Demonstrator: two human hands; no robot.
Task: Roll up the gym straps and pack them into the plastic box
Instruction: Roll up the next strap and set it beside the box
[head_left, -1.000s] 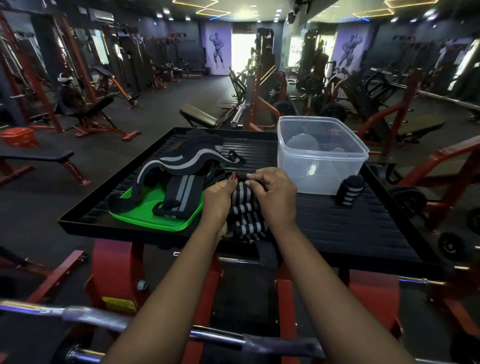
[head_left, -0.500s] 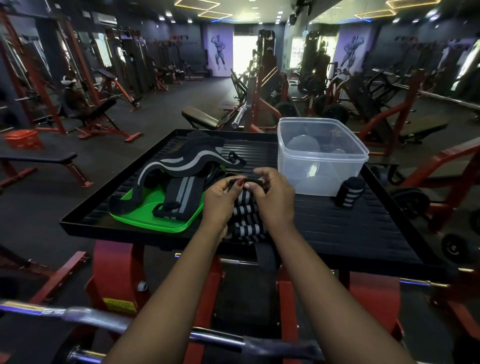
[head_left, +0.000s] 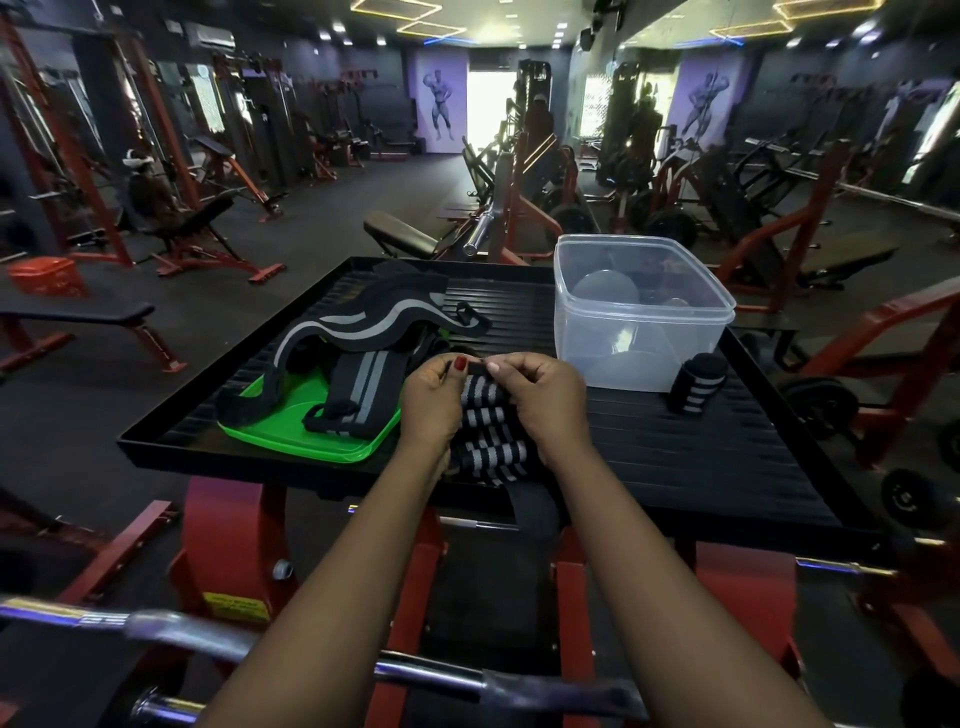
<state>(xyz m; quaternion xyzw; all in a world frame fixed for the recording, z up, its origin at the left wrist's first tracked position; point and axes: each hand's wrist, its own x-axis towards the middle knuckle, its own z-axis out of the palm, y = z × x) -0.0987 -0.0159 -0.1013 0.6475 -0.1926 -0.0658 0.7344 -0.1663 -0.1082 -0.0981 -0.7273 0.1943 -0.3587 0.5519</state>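
Pinching flat, ribbed, striped strap (head_left: 487, 418)

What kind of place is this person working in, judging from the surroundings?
Very likely a commercial gym. Red-framed weight machines fill the floor, a flat padded bench stands on the left, a barbell rests just beyond the tray, and a bodybuilder mural covers the far wall.

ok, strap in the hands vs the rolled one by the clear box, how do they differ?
The flat black-and-grey striped strap lies stretched along the black tray, tail over the near edge; the rolled black-and-grey strap beside the clear plastic box is a compact roll. The left hand and right hand pinch the flat strap's far end; nothing touches the rolled one. Both striped, both outside the box.
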